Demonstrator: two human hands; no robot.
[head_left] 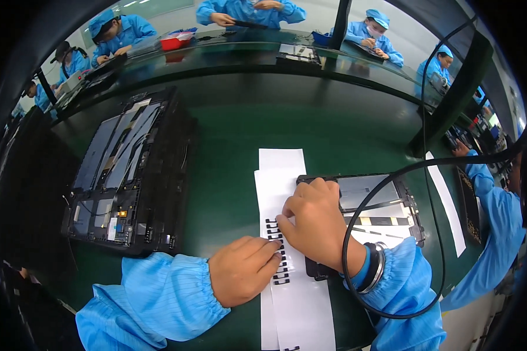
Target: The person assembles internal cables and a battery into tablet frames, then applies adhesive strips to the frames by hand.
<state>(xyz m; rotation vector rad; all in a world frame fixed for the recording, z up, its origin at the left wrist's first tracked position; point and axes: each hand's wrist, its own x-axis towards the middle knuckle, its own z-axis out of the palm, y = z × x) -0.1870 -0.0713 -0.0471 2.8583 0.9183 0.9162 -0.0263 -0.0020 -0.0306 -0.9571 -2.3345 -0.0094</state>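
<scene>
A white paper sheet [303, 316] lies lengthwise on the green table in front of me, over other white sheets. Down its middle runs a row of small black bracket-shaped pieces [281, 275]. My left hand [243, 270] rests on the sheet, fingers bent together, fingertips on the row. From the right, my right hand [315, 212] reaches over a flat black-framed electronic panel [363, 190], its thumb by the row's far end. Its fingers are curled; anything pinched in either hand is too small or hidden to make out.
A tall stack of similar black panels [164, 193] stands at the left. A black cable [346, 240] loops across my right wrist. A white strip [447, 202] lies to the right, near a co-worker's blue sleeve [492, 216]. A raised shelf [228, 58] spans the back.
</scene>
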